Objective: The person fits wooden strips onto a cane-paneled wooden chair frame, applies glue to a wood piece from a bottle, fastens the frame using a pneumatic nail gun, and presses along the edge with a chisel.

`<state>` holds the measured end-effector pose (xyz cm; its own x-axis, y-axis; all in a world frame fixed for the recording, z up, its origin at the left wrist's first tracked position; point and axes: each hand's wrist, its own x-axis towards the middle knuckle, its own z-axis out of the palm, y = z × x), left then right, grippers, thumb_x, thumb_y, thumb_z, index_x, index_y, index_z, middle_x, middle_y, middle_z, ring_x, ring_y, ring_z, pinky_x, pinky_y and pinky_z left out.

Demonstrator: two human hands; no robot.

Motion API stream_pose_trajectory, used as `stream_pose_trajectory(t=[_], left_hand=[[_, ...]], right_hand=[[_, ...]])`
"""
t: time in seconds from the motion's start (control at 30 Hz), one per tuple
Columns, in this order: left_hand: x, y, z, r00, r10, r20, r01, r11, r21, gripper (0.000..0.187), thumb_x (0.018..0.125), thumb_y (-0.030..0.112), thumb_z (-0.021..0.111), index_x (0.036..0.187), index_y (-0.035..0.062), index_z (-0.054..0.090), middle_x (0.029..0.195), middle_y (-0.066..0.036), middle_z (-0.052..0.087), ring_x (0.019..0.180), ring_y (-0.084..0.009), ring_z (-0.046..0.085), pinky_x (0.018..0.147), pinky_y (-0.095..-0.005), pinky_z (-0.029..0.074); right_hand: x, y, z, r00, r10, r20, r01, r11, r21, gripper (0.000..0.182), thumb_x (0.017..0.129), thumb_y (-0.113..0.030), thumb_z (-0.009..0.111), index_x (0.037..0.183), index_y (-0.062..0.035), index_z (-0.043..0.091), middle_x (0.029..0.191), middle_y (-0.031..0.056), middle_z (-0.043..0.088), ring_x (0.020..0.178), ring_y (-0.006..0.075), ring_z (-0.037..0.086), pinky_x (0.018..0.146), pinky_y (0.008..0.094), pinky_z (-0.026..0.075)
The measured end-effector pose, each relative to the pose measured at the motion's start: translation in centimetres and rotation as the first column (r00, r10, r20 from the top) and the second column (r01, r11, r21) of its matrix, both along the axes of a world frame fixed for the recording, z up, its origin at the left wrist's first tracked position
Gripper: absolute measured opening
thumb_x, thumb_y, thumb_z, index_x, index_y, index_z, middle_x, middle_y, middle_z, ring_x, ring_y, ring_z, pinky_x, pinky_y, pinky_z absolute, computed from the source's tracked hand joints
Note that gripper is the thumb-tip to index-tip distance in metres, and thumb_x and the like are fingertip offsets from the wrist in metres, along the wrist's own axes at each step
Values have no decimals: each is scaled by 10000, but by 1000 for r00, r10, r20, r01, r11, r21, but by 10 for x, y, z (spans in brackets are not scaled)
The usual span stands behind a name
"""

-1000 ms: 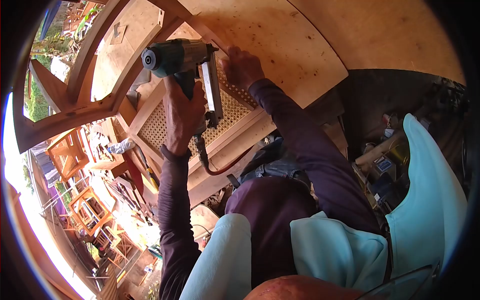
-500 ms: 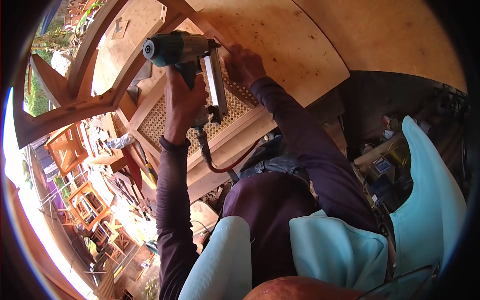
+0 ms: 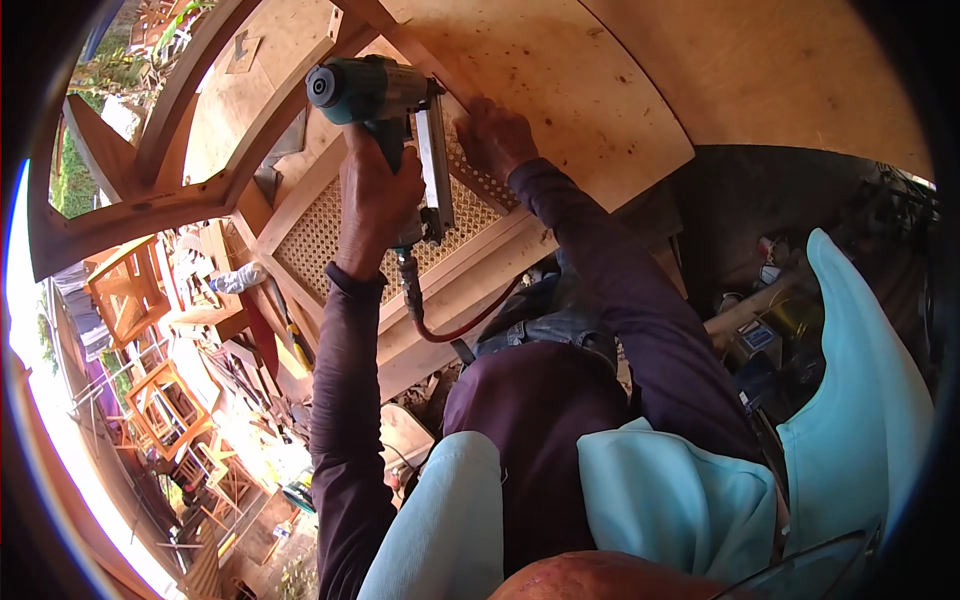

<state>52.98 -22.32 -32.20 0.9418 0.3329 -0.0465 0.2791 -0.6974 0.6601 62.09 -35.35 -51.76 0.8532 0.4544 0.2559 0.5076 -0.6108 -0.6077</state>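
My left hand (image 3: 375, 200) is wrapped round the handle of a teal and black nail gun (image 3: 370, 90), at the upper middle. The gun's long metal magazine (image 3: 433, 165) points toward my body, over a woven cane panel (image 3: 335, 235). Its nose is close to a narrow wooden rail (image 3: 415, 50). Just right of the nose, my right hand (image 3: 497, 140) has its fingers curled on that rail, with the fingertips partly hidden. A red hose (image 3: 455, 335) runs from the gun's base.
Curved wooden framing (image 3: 150, 215) fills the upper left, beside a broad plywood sheet (image 3: 560, 80) on the right. Pliers with yellow handles (image 3: 298, 345) lie left of the cane panel. Wooden chair frames (image 3: 165, 405) are farther left. Cans and clutter (image 3: 765, 335) sit in shadow at right.
My left hand and the nail gun have shifted slightly right. My right hand has moved slightly right and down in the view, still at the rail. The whole view has shifted a little.
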Motion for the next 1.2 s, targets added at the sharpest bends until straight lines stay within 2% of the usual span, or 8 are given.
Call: stream_pose_trajectory(t=[0.37, 0.43, 0.5, 0.53, 0.73, 0.9, 1.07, 1.2], left_hand=[[-8, 0, 4, 998, 16, 56, -13, 999, -50, 633, 918, 52, 671, 1463, 11, 350, 1041, -353, 711, 968, -561, 706, 829, -586, 551], [-19, 12, 0, 991, 14, 137, -13, 1000, -9, 632, 919, 57, 678, 1466, 9, 365, 1003, -312, 720, 842, -482, 743, 744, -537, 577], [-41, 8, 18, 983, 136, 120, -115, 979, -165, 450, 987, 111, 692, 1362, 31, 457, 857, -99, 660, 612, -162, 669, 525, -310, 572], [-51, 2, 31, 972, 191, 137, -144, 944, -297, 395, 1005, 95, 689, 1327, 28, 470, 863, -79, 649, 617, -132, 653, 532, -289, 562], [-117, 31, 19, 854, 507, 116, -375, 756, -537, 252, 1000, 213, 778, 1109, 40, 631, 790, -59, 677, 557, -134, 628, 522, -294, 508], [-160, 29, 1, 811, 581, 71, -377, 611, -696, 354, 1057, 291, 711, 1255, 10, 628, 706, -55, 628, 574, -133, 610, 523, -283, 516], [-196, 38, -31, 798, 599, 66, -371, 575, -729, 403, 1073, 263, 685, 1344, 9, 531, 1164, -186, 754, 646, -128, 617, 548, -306, 552], [-217, 42, -45, 812, 584, 5, -381, 537, -753, 392, 1082, 237, 664, 1368, 20, 505, 1317, -218, 713, 670, -125, 615, 551, -304, 563]], right_hand=[[0, 0, 1, 1000, -4, 15, 4, 1000, 23, 345, 1031, -355, 621, 1077, -28, 521, 857, 233, 704, 760, 444, 723, 700, 549, 581], [2, -1, 3, 999, -10, 38, 9, 1000, 15, 346, 1029, -354, 623, 1076, -27, 524, 874, 238, 708, 758, 448, 722, 702, 552, 582], [1, -3, 2, 1000, 22, -19, -22, 999, 39, 371, 1025, -377, 622, 1079, -23, 526, 917, 252, 715, 780, 461, 726, 721, 568, 585], [0, -4, 0, 999, 27, -23, -27, 999, 30, 371, 1025, -377, 622, 1079, -23, 526, 917, 252, 715, 780, 461, 726, 721, 568, 585], [25, -10, -6, 980, 198, -18, -199, 980, -20, 503, 1031, -447, 579, 1205, 23, 538, 925, 272, 741, 845, 452, 745, 746, 550, 603], [37, -2, -26, 977, 214, 5, -211, 968, -137, 626, 1030, -467, 570, 1342, 71, 508, 1021, 325, 728, 879, 484, 740, 762, 558, 608], [34, -1, -39, 977, 207, 43, -198, 968, -154, 761, 1029, -488, 562, 1480, 119, 477, 1118, 379, 715, 913, 515, 735, 779, 567, 613], [38, -3, -40, 956, 267, 121, -248, 957, -152, 811, 1027, -517, 552, 1478, 149, 443, 1070, 393, 714, 875, 514, 735, 746, 579, 607]])
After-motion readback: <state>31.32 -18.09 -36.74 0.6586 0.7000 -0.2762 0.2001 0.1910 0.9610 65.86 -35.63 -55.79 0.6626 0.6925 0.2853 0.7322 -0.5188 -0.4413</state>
